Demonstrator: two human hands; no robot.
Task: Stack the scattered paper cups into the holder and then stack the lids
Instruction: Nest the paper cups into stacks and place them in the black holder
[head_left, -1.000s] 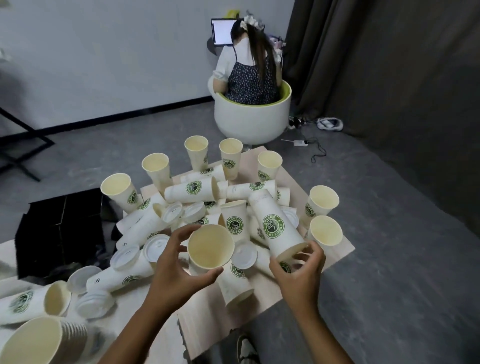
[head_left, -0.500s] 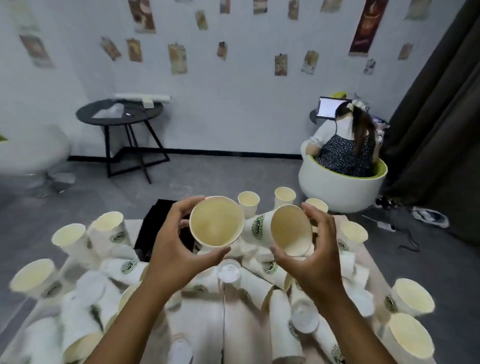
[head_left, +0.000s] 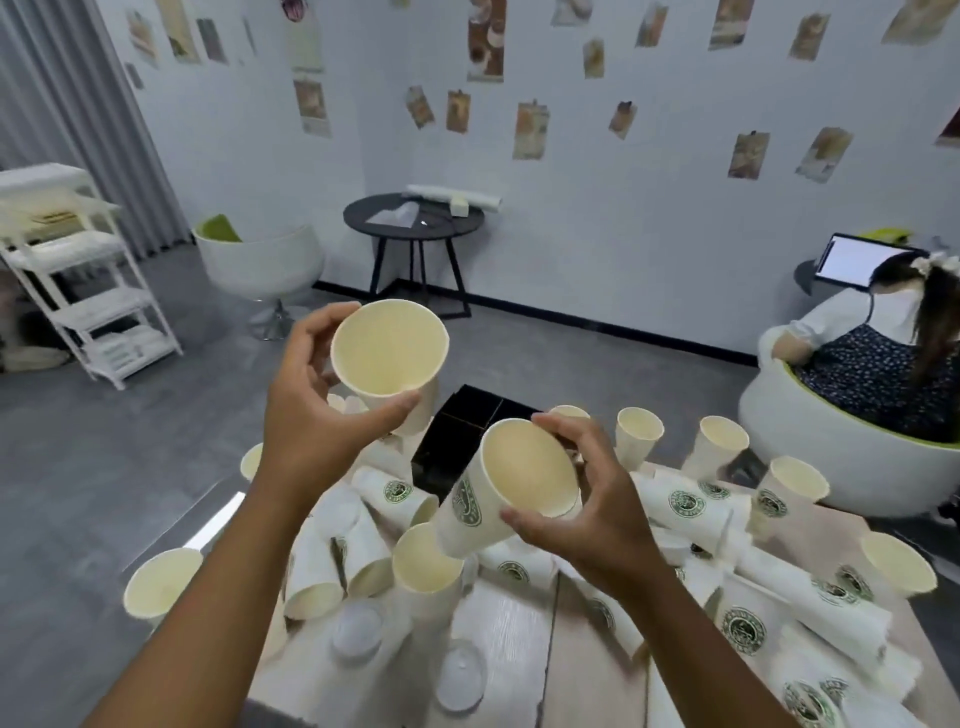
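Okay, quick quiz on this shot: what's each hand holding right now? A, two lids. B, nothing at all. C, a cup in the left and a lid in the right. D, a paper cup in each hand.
D: the left hand grips one paper cup at its rim, and the right hand grips a second paper cup tilted over the table.

we make out round green logo seals on the white paper cups (head_left: 470, 512), but their lettering is too blurred to read.

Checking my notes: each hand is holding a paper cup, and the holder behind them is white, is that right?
Not quite. In the head view the holder is black, not white. The left hand and right hand do each hold a paper cup.
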